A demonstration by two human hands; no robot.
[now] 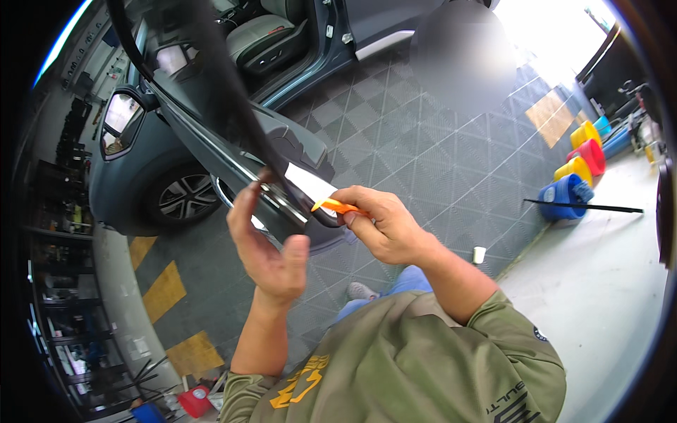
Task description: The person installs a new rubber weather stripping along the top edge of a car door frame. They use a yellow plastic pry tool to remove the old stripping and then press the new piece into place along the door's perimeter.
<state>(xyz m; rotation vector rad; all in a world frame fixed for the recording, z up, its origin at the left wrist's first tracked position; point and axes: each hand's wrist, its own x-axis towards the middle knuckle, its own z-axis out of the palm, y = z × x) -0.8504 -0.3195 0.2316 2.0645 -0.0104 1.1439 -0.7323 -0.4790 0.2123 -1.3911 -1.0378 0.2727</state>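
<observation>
The car door (289, 144) stands open before the person, its lower corner at the hands; the left hand (271, 250) is open, fingers raised beside the door's shiny trim, though contact cannot be told; the right hand (381, 225) is closed on an orange tool (341, 206), pinched between thumb and fingers, its pale tip pointing left at the door's edge, in the gap between the hands.

The car (127, 187) is cut off by the upper edge; a round grey blur hides part of the floor (423, 141); the left fingertips smear into the dark trim; the tool's rear end is covered by the right hand; a white patch just behind its tip is hard to identify.

The dark window frame (247, 116) crosses the view of the seat (271, 39); the mirror (121, 125) is at the left; a blue bucket (557, 201) stands by the right wall, a black rod (610, 208) beside it; a white cup (479, 254) is on the floor.
</observation>
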